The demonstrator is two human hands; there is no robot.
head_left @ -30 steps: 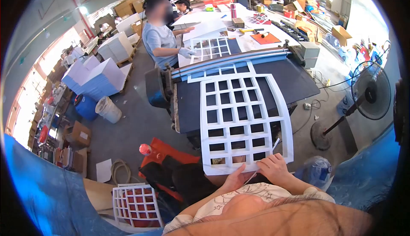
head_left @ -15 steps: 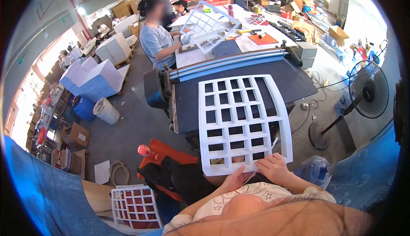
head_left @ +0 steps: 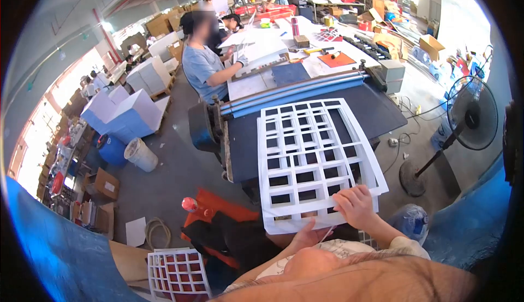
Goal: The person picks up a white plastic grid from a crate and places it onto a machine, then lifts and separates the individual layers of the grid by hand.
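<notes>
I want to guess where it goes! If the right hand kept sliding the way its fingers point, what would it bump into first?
The right hand points up and left across the white cut-out grid it grips, so probably only more grid, with the dark machine bed underneath. Depth is unclear.

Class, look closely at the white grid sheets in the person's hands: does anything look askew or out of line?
Yes. The upper white grid sheet is twisted against the sheet beneath, so their openings no longer match. The right hand lifts its near edge.

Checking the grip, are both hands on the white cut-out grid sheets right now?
Yes, the right hand grips the near edge of the white grid sheets, and the left hand holds them from beneath.
</notes>
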